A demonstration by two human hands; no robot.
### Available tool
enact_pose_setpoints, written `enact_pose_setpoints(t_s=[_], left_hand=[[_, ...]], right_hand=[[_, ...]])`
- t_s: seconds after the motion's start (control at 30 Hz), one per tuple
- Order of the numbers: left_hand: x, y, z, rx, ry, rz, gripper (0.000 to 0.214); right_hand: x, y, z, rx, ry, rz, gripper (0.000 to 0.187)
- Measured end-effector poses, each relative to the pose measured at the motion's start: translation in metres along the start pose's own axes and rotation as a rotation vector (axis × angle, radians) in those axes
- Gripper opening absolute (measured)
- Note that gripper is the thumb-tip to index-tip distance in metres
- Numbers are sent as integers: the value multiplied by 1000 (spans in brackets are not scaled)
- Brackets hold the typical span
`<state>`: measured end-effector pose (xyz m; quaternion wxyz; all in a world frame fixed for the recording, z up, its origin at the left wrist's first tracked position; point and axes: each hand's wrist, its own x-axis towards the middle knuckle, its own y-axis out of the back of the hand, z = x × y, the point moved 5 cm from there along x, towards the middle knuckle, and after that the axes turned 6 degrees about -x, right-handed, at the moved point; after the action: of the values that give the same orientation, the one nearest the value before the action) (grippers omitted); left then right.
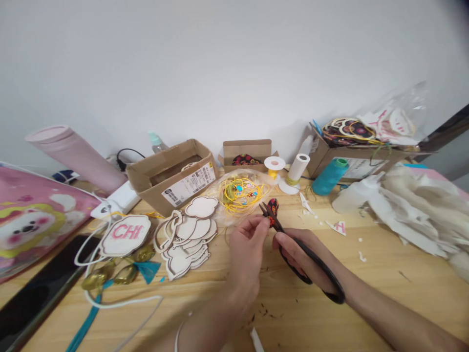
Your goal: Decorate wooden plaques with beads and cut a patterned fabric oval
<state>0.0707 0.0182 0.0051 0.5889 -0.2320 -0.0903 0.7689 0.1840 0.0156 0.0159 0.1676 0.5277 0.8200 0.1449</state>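
Left hand point(247, 254) pinching a small black-and-red patterned patch point(273, 209) between thumb and fingertips, just above the wooden table point(370, 303); right hand point(306, 259) closed through the loops of black-handled scissors point(322, 274), blade tips right at the patch's edge. Steady pinch, short snips from the tips: best for such fine trimming, with dark thread clippings point(264, 313) lying below.

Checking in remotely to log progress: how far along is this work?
Done: one cloud-shaped tag carries pink CHI lettering. In hand: the left hand pinches a small black floral piece at the blades of black scissors held by the right hand. Remaining: stacked tags look blank, and more patterned pieces sit in the open carton.
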Motion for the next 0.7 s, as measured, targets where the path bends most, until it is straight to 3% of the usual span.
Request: enact_pose_setpoints(t_s=[0.23, 0.4, 0.5, 0.6, 0.7], left_hand=[[3, -3, 6, 24, 42, -89, 11], [10, 0, 11, 116, -10, -139, 10], [13, 1, 14, 212, -64, -177, 10], [15, -1, 15, 285, -110, -289, 12], [19, 1, 17, 343, -150, -334, 15]], right_hand=[[-2, 11, 5, -130, 5, 8, 50], [-2, 17, 7, -232, -37, -10, 53], [-4, 18, 6, -193, -21, -89, 55], [-8, 21, 8, -138, 4, -175, 58], [-13, 34, 15, -94, 38, -171, 57]])
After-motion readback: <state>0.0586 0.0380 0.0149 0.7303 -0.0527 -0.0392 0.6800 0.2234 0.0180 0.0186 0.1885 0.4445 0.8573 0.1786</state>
